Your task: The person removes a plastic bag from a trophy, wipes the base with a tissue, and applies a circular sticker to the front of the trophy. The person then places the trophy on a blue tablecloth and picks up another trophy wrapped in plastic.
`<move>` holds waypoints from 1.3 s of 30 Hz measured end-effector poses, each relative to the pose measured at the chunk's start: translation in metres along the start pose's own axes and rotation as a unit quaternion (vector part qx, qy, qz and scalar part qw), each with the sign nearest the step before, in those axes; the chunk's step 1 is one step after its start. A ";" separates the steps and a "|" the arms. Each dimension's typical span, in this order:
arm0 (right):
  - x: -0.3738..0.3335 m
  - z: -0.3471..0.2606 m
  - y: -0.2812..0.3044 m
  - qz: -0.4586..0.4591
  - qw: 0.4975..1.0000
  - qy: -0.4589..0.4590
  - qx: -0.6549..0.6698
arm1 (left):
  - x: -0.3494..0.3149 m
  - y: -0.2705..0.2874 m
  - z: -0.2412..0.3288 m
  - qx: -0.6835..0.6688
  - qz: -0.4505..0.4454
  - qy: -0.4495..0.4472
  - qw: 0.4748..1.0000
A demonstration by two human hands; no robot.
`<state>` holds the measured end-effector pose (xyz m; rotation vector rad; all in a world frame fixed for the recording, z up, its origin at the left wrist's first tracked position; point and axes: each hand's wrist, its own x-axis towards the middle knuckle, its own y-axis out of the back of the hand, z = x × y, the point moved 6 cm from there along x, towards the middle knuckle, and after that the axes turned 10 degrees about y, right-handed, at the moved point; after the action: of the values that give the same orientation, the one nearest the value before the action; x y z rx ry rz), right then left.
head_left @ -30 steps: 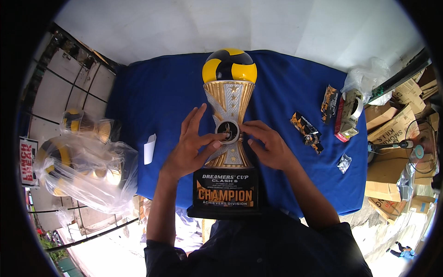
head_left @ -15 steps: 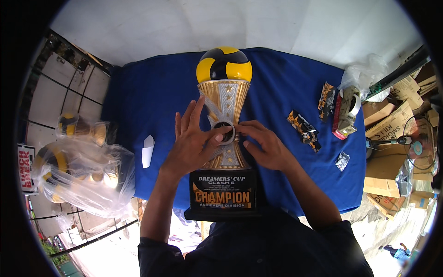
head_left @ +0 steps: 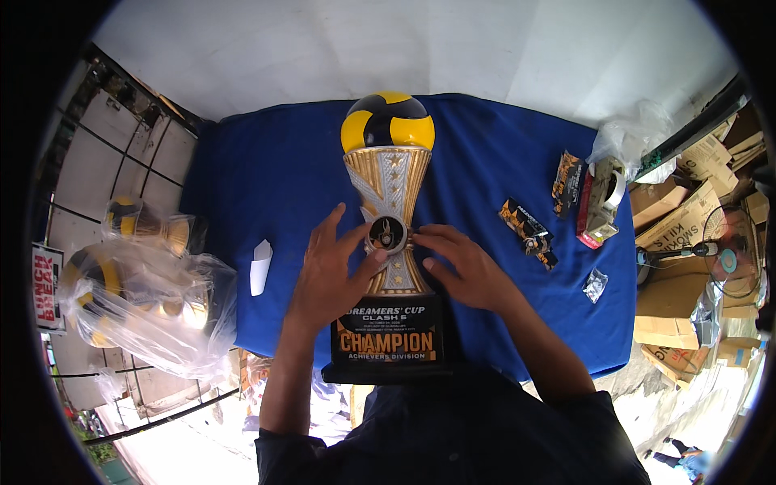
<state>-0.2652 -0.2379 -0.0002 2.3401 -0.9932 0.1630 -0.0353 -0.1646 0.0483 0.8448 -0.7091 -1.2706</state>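
Note:
A tall trophy stands in front of me, with a yellow and black ball on top and a gold and silver fluted body. Its black base carries a dark printed plate. A round medallion with a black centre and silver rim sits at its waist. My left hand closes on the medallion's left edge, thumb at the lower rim and index finger beside it, other fingers raised. My right hand has bent fingertips against the trophy's right side, thumb just below them.
Blue cloth covers the table. On the right lie printed black-and-orange strips, a tape dispenser and a crumpled clear scrap. A white paper piece lies left. Plastic-wrapped trophies stand far left; cardboard boxes and a fan are right.
My left thumb has slid off the medallion's face to its lower rim, uncovering the centre. The left fingers have dropped lower. My right hand stays at the trophy's right side.

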 end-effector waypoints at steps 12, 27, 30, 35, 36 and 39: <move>0.030 -0.077 -0.007 0.026 0.986 0.078 -0.147 | -0.073 0.018 0.011 -0.082 0.010 0.121 0.989; 0.073 -0.077 -0.067 -0.083 0.990 0.005 -0.110 | -0.115 0.013 0.029 -0.033 0.037 0.066 0.997; 0.075 -0.072 -0.067 -0.095 0.986 0.037 -0.132 | -0.115 0.014 0.028 -0.048 0.043 0.069 0.996; 0.080 -0.062 -0.063 -0.129 0.986 0.034 -0.099 | -0.113 0.018 0.026 -0.073 0.071 0.051 0.993; 0.081 -0.061 -0.062 -0.129 0.987 0.032 -0.095 | -0.114 0.019 0.026 -0.083 0.079 0.046 0.992; 0.084 -0.061 -0.062 -0.125 0.988 0.037 -0.079 | -0.115 0.021 0.025 -0.100 0.090 0.034 0.990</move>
<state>-0.1554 -0.2217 0.0478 2.2703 -0.6465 0.0682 -0.0647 -0.0531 0.0792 0.6419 -0.5793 -1.1246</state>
